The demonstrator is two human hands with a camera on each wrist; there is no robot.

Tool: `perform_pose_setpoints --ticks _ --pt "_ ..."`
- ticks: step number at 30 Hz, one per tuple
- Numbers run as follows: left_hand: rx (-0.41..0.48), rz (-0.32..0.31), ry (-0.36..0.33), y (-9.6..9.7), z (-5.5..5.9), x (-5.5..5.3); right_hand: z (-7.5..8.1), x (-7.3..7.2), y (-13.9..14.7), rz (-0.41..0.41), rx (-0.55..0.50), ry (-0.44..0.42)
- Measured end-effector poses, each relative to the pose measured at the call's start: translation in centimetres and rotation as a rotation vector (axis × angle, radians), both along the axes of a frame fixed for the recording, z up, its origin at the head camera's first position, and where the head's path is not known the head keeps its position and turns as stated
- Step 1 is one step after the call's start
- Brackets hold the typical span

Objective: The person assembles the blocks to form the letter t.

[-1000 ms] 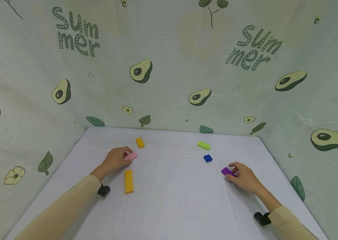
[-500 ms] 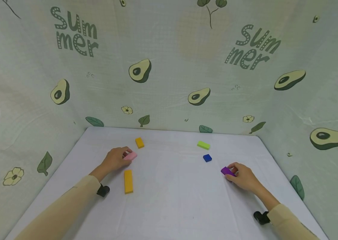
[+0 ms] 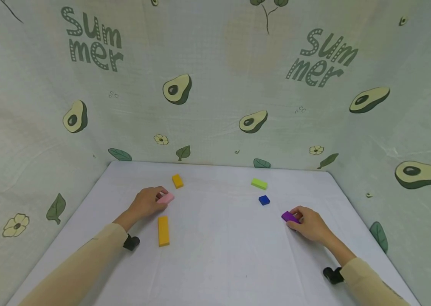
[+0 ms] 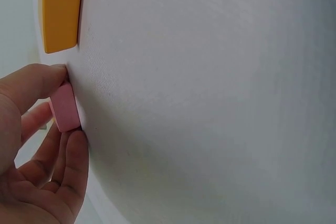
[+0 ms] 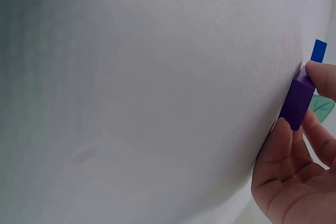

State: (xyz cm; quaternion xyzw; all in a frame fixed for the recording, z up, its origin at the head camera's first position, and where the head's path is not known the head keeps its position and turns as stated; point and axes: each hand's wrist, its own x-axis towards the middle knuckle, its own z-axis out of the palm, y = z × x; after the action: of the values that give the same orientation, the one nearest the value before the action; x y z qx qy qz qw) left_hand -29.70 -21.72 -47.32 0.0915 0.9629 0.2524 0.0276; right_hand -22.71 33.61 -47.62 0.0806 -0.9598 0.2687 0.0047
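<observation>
At the left of the table, my left hand pinches a pink block between thumb and fingers. The left wrist view shows the pink block low against the white cloth, with the end of a yellow block close by. On the right side, my right hand holds a purple block by its two sides. In the right wrist view the purple block sits between thumb and fingertips at the cloth, and a blue block shows just beyond the thumb.
A long yellow block lies nearer me than the left hand; a shorter yellow block lies beyond it. Towards the back right are a lime green block and a small blue block. Printed cloth walls enclose the white table.
</observation>
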Motion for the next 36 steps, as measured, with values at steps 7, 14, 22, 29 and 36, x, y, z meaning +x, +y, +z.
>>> perform_pose_setpoints --ticks 7,14,22,29,36 --pt "0.003 -0.005 0.005 0.00 -0.01 -0.03 0.16 0.03 -0.13 -0.009 0.015 0.001" --pt "0.002 0.002 0.008 -0.10 -0.14 -0.02 0.09 -0.14 -0.15 -0.013 0.039 -0.009" --pt "0.007 -0.001 0.010 -0.02 -0.09 -0.06 0.18 -0.13 -0.22 -0.019 0.037 -0.027" --pt "0.007 -0.008 0.001 -0.10 -0.15 -0.05 0.11 -0.29 -0.17 -0.020 0.052 -0.032" --pt "0.013 -0.013 -0.001 -0.36 -0.53 -0.43 0.24 -0.24 -0.18 -0.021 0.049 -0.035"
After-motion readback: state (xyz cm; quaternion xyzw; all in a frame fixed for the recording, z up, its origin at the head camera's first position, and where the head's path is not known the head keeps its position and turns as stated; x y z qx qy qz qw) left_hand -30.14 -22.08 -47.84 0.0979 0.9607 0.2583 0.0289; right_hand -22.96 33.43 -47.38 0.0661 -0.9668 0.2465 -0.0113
